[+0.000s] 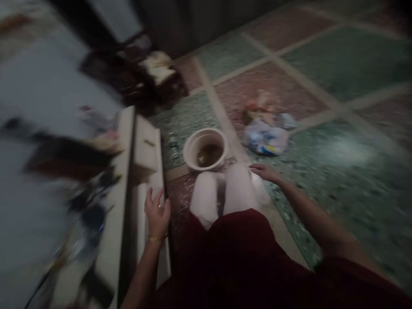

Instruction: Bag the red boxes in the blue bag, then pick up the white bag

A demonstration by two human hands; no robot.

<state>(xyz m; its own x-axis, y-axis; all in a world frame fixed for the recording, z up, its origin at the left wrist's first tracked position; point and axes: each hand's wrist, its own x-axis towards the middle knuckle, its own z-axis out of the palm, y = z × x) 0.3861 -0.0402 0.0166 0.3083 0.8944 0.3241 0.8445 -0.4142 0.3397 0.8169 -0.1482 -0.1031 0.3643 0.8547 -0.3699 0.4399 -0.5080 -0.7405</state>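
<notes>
Hands spread, nothing gripped.
We see our left hand [157,212] open on the white cabinet edge [148,171]; round beige plastic bowl [206,149] lies at one o'clock, nearer than our open right hand [265,172].

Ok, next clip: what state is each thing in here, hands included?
left hand: fingers spread, resting on the drawer front, holding nothing
right hand: open, palm down beside the knee, holding nothing
drawer: pulled out a little
bowl: upright on the floor, something dark inside
plastic bags: crumpled on the floor
</notes>
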